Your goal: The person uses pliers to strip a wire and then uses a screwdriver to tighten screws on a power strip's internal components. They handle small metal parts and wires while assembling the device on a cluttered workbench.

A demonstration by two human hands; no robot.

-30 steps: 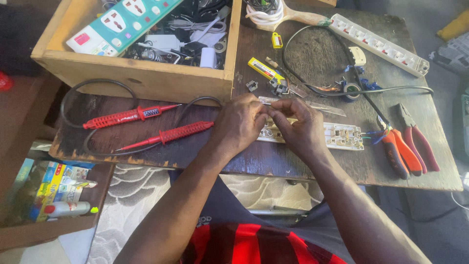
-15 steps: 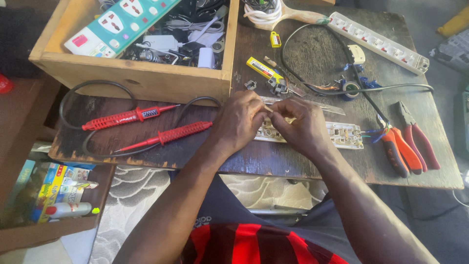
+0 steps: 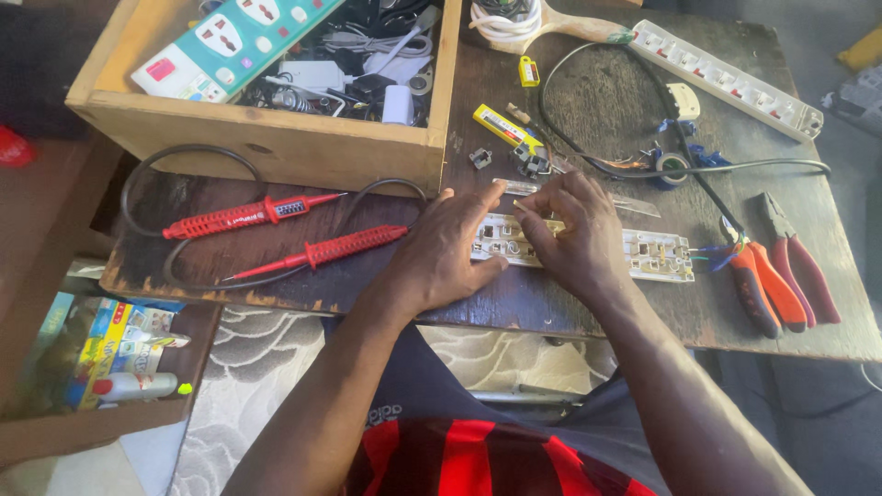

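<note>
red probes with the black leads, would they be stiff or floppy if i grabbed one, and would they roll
Each red probe looks like a rigid plastic stick, so it would probably lift stiffly. The black lead lies in loose loops, so it is likely floppy and would trail behind. The bodies look round and ribbed, so they might roll a little on the wooden table, though the lead should hold them back.

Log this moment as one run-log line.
left hand: on opened power strip, left end | right hand: fingers pinching at its middle | red probes: left, untouched | pliers: right, idle
</note>
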